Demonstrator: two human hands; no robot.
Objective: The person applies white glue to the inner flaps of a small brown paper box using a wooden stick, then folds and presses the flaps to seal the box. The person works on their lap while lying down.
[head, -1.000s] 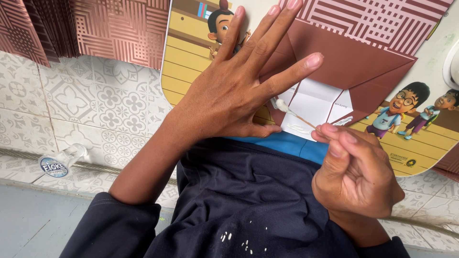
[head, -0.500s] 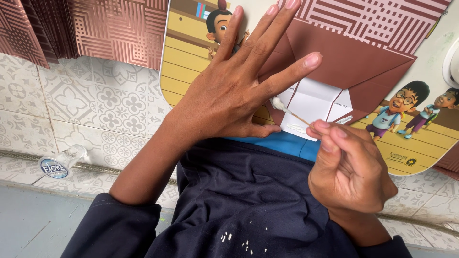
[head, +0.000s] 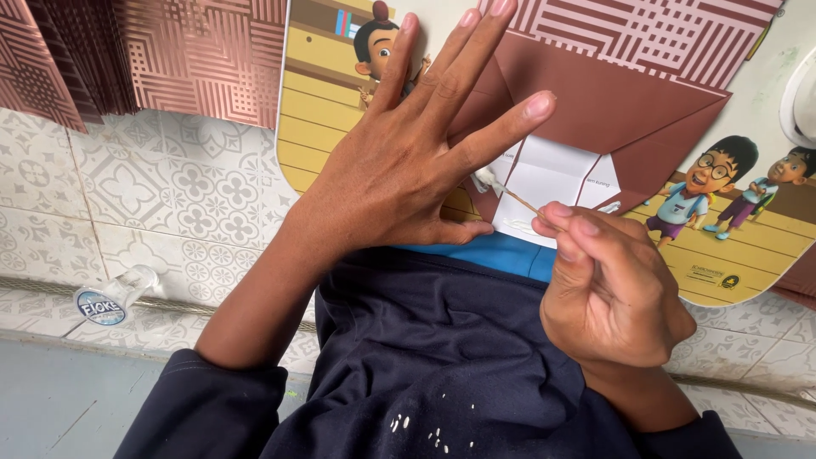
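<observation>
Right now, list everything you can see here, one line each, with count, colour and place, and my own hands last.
Folded paper envelope: one, brown with white inside, on the board, centre.
Cartoon lap board: one, yellow with drawn children, under the envelope.
Thin stick: one, tan, tip at the white flap.
Patterned paper stack: several sheets, shiny brown, top left.
Small clear bottle: one, lying on its side, left.
Tiled floor: white with grey pattern, left.
Dark clothing: navy, with a blue strip, bottom centre.
Left hand: flat on the envelope, fingers spread.
Right hand: pinch grip on the stick.
</observation>
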